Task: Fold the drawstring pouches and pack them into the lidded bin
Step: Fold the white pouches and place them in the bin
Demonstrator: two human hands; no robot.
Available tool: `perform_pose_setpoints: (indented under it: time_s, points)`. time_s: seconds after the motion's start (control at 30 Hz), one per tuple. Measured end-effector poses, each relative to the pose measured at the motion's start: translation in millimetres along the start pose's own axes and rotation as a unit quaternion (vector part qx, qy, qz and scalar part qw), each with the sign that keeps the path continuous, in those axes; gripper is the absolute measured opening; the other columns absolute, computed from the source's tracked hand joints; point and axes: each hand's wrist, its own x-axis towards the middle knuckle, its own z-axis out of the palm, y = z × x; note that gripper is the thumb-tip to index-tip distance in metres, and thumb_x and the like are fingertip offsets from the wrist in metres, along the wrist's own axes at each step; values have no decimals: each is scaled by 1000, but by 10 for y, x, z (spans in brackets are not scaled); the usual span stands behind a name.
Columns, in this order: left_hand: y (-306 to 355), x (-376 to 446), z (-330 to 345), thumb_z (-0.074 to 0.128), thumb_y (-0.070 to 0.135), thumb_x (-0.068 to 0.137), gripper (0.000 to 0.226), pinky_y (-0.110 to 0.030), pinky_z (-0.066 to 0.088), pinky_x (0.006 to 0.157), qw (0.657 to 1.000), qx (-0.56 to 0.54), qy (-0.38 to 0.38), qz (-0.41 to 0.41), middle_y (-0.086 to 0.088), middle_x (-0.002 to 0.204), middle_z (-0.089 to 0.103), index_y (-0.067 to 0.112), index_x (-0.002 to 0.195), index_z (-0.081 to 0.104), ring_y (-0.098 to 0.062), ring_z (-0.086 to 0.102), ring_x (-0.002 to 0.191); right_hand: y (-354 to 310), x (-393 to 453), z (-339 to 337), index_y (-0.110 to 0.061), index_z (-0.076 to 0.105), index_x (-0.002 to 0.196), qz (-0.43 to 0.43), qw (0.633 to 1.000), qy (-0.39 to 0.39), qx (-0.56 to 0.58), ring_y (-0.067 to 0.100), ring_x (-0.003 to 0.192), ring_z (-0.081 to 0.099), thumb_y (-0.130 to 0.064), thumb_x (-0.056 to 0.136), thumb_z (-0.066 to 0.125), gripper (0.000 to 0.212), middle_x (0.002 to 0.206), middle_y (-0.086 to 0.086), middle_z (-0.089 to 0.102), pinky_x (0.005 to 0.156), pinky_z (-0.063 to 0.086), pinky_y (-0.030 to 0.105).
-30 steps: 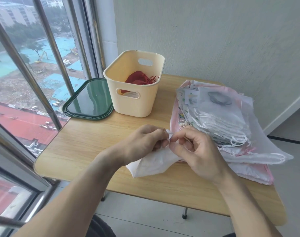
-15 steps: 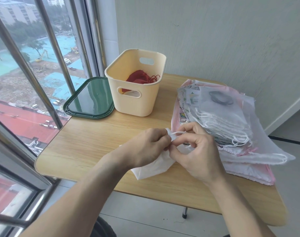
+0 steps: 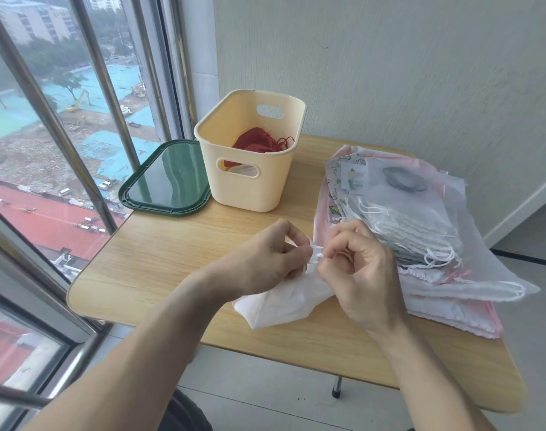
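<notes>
Near edge of table: smooth white fabric pouch [image 3: 284,303], limp and creased, lying on the wood grain between both hands.
Left hand: left hand [image 3: 265,259] curled, fingertips pinching the gathered mouth of the pouch.
Right hand: right hand [image 3: 358,269] curled, thumb and forefinger pinching the thin white drawstring [image 3: 316,255] at the same mouth, just beside the left fingertips.
Table: pale wooden table [image 3: 172,259] with rounded corners and visible grain.
Far centre: cream plastic bin [image 3: 250,178], tapered, rounded corners, oval handle cut-outs, open on top; red drawstring pouch [image 3: 259,143] bunched inside.
Far left: dark green lid [image 3: 167,181], glossy, rounded rectangle with raised rim, lying flat, touching the bin's left side.
Right side: stack of pouches [image 3: 414,231], sheer white mesh on top, pink satin beneath, some with small cartoon prints, white cords looped at the near edges.
Writing: none legible on bin, lid or pouches; prints too small to read.
</notes>
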Motion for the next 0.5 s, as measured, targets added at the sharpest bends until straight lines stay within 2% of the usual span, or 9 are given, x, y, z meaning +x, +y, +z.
perform_pose_setpoints:
  time_s: [0.1, 0.2, 0.3, 0.4, 0.5]
  points:
    - [8, 0, -3, 53, 27, 102, 23, -18, 39, 57, 998, 52, -29, 13, 7, 66, 58, 13, 85, 59, -8, 48, 59, -2, 11, -4, -9, 60, 66, 5, 1000, 12, 16, 33, 65, 47, -21, 73, 65, 14, 76, 8, 56, 60, 38, 42]
    - [15, -2, -21, 48, 27, 104, 33, -18, 35, 53, 998, 49, -48, 8, 6, 65, 56, 13, 76, 57, -7, 43, 54, 14, 11, -3, -7, 61, 72, 45, 999, -2, 23, 34, 66, 61, -11, 80, 66, 11, 71, 12, 62, 64, 49, 48]
    - [32, -16, -51, 51, 34, 101, 33, -18, 32, 51, 996, 4, -84, 4, 5, 66, 54, 14, 76, 58, -8, 39, 53, 41, 20, 3, -5, 62, 78, 69, 997, -9, 29, 27, 68, 68, -12, 85, 65, 11, 72, 11, 67, 65, 56, 39]
    - [30, -23, -60, 58, 27, 100, 24, -18, 36, 55, 997, 7, -74, 18, 5, 68, 56, 12, 81, 60, -8, 45, 59, 27, 25, 6, -6, 63, 80, 94, 994, -29, 48, 11, 54, 57, -12, 90, 68, 13, 64, 5, 67, 57, 45, 20]
    - [-5, 1, -42, 60, 23, 99, 19, -26, 40, 65, 1000, -10, -12, 22, 4, 69, 61, 11, 83, 60, -13, 51, 66, 38, 28, -13, -4, 62, 82, 137, 987, -44, 72, 6, 43, 36, -11, 96, 66, 16, 48, 0, 52, 47, 30, 17]
